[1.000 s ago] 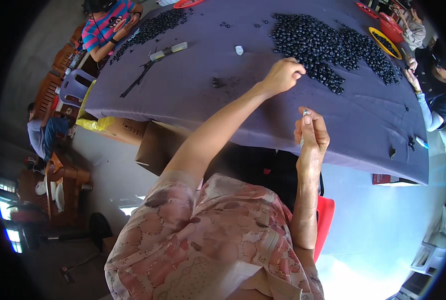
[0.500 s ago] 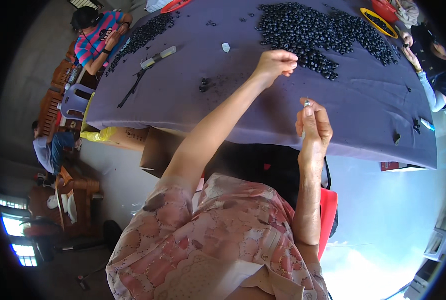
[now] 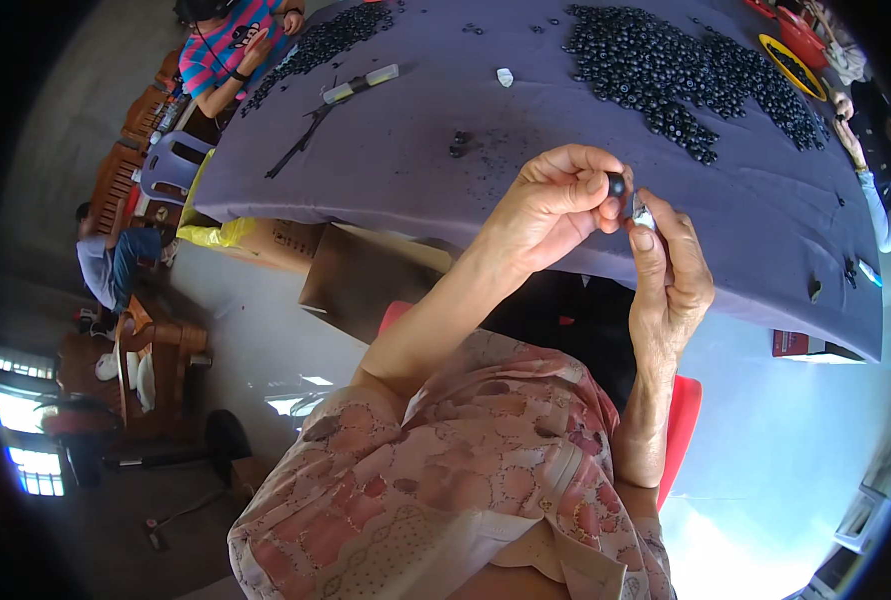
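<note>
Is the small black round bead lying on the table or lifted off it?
Lifted off: the small black round bead is pinched in the left hand's fingertips, above the purple-covered table, beside the right hand.

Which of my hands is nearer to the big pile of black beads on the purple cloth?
Right, by a little. The right hand is raised just below the near edge of the bead pile; the left hand, pinching one black bead, sits further left.

- Bare purple surface [image 3: 526, 140] lies open ahead of both hands.
- Heap of black beads [image 3: 666, 70] blocks the far right.
- Small dark clump [image 3: 461, 143] sits mid-way.
</note>
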`<control>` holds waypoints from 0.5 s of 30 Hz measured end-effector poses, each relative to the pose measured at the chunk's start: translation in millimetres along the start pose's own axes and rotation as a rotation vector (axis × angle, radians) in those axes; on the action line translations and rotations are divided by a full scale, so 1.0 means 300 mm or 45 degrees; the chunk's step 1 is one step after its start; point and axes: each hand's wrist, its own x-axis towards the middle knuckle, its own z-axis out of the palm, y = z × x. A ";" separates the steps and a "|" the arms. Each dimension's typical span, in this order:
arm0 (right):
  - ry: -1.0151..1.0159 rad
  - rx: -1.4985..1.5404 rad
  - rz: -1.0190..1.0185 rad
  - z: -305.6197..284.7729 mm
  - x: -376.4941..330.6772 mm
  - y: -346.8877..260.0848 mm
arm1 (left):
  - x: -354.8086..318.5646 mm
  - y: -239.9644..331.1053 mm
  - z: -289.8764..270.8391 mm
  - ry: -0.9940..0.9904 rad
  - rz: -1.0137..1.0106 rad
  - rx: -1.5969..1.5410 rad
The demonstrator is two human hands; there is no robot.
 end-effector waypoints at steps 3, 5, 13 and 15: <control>0.069 -0.056 -0.074 0.017 -0.005 -0.004 | 0.000 0.010 0.001 -0.023 0.013 0.090; 0.169 -0.059 -0.069 0.018 -0.009 -0.003 | 0.001 0.015 0.015 -0.039 0.026 0.126; 0.060 0.007 -0.143 0.009 -0.007 -0.018 | -0.012 0.035 0.036 -0.081 0.092 0.294; 0.058 0.020 -0.161 0.011 -0.008 -0.018 | -0.014 0.039 0.040 -0.072 0.103 0.307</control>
